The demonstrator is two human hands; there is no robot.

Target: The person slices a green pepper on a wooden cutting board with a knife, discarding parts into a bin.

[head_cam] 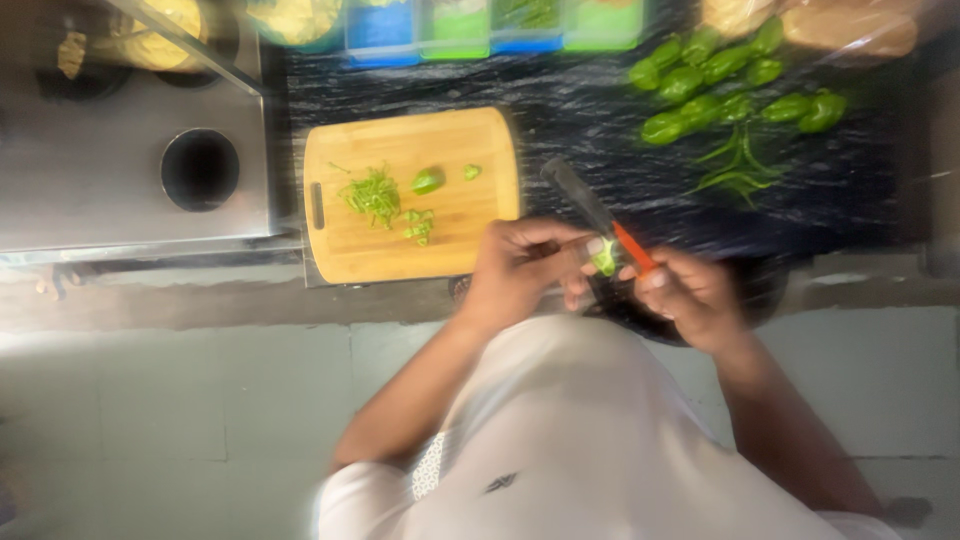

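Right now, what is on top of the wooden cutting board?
On the wooden cutting board lie a heap of thin green pepper strips, a larger green pepper piece and smaller bits. The left hand covers its near right corner, so anything there is hidden.

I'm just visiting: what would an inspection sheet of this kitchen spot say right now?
Surface: dark stone counter, wooden cutting board on it.
Job's things: knife with red blade; small green pepper piece between the hands.
Clutter: cut pepper bits on the board; whole green peppers; coloured containers.
Grippers: left hand and right hand both at the knife and piece; blurred.
Cables: nothing seen.
Surroundings: steel stove, pale tiled floor.
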